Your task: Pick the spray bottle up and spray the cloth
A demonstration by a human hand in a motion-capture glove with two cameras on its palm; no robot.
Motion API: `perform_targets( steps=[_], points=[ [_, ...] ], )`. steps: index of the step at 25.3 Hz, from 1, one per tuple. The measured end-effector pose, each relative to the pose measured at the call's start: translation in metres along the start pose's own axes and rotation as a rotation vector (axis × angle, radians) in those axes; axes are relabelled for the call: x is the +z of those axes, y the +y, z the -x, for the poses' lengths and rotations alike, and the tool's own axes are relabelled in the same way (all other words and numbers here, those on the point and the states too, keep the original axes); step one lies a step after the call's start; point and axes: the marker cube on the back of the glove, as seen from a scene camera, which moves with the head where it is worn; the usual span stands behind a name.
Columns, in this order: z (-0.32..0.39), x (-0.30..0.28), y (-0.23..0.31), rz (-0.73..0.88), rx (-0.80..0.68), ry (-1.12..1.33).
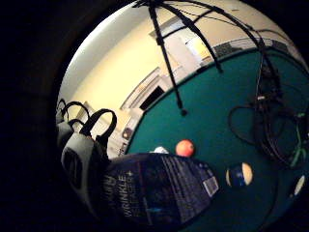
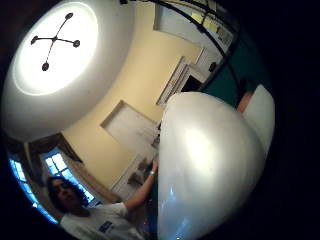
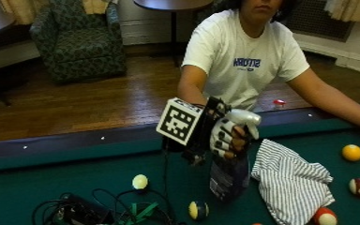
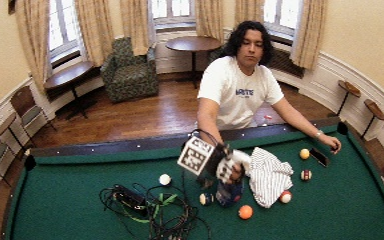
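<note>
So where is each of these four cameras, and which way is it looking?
Little finger side palm view: on the gloved palm, looking past the spray bottle along the green table; glove straps show.
Thumb side palm view: same palm, looking up at the ceiling past the bottle's white head; no part of the hand shows.
Outside view: across the table, facing the person; right hand grips the bottle beside the striped cloth.
Wide outside view: higher and farther back, whole table.
Shared: both palm views show the bottle; both outside views show the cloth.
</note>
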Motion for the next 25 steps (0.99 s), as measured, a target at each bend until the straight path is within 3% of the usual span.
perform_targets(
  steps=[13,21,25],
  points=[
    [0.112,-0.110,-0.025,0.087,-0.100,0.078],
    [0.119,-0.070,-0.029,0.303,-0.186,0.331],
    [0.110,-0.033,-0.022,0.430,-0.143,0.452]
  ],
)
